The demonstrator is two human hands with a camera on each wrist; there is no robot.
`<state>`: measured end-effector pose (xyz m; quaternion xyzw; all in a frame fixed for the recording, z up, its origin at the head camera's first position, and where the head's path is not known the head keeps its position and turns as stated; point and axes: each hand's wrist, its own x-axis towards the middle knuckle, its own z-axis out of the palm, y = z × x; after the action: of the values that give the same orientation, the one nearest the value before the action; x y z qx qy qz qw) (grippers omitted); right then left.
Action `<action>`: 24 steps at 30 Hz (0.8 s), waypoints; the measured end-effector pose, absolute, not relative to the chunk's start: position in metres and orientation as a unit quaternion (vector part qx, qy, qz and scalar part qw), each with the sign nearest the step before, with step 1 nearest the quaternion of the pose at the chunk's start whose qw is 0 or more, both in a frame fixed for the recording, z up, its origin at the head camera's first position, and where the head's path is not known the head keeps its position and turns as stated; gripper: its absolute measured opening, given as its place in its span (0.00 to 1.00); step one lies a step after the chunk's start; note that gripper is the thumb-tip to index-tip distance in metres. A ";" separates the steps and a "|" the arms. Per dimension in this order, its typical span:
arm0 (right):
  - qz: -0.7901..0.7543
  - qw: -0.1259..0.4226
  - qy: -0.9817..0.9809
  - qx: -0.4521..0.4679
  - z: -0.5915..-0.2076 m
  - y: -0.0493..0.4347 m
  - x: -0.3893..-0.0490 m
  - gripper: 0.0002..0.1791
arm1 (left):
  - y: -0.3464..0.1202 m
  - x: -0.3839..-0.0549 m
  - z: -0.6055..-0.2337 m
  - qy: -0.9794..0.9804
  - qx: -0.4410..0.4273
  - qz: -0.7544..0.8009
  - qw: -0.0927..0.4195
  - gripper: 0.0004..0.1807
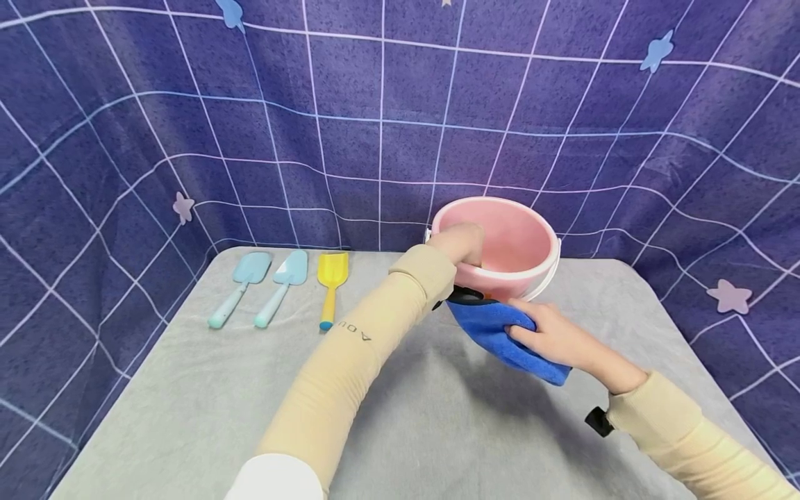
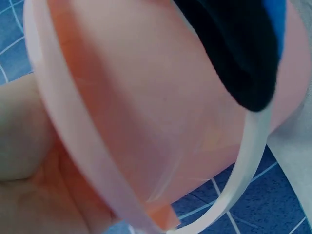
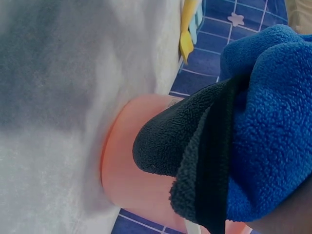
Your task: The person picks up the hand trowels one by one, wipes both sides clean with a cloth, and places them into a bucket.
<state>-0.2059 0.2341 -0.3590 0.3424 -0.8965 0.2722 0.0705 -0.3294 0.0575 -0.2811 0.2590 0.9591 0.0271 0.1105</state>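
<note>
My left hand [image 1: 461,244] reaches over the near rim into the pink bucket [image 1: 437,217]; its fingers are hidden inside. Close up in the left wrist view, the palm [image 2: 53,200] shows behind the bucket's rim [image 2: 80,126], and I cannot tell what the fingers do. My right hand [image 1: 550,335] grips a fluffy blue cloth [image 1: 500,333], with the thumb over its upper side. Folded over, the cloth shows a dark grey face and a black edge in the right wrist view. Its dark end overlaps the outside of the bucket's near wall.
Two light-blue toy shovels [image 1: 251,267] [image 1: 291,269] and a yellow toy scoop [image 1: 333,269] lie side by side at the left of the grey tabletop [image 1: 187,403]. The bucket's white handle [image 1: 550,281] hangs down its right side. A dark blue gridded curtain [image 1: 350,153] surrounds the table's back and sides.
</note>
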 end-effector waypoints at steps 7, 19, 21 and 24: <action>0.273 0.082 -0.893 0.347 -0.355 0.232 -0.203 0.10 | 0.049 -0.319 -0.268 0.943 0.320 0.051 0.068 0.09; 0.277 0.073 -0.897 0.336 -0.347 0.230 -0.199 0.09 | 0.010 -0.294 -0.243 0.945 0.316 0.080 -0.004 0.08; 0.278 0.075 -0.897 0.336 -0.347 0.230 -0.199 0.10 | 0.000 -0.289 -0.241 0.946 0.311 0.093 -0.012 0.07; 0.279 0.079 -0.895 0.338 -0.347 0.230 -0.198 0.10 | -0.019 -0.283 -0.240 0.945 0.307 0.106 -0.037 0.10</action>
<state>-0.1977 0.2300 -0.3471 0.3376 -0.8954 0.2795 0.0785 -0.2832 -0.0187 -0.2397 0.3073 0.9450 0.1056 -0.0367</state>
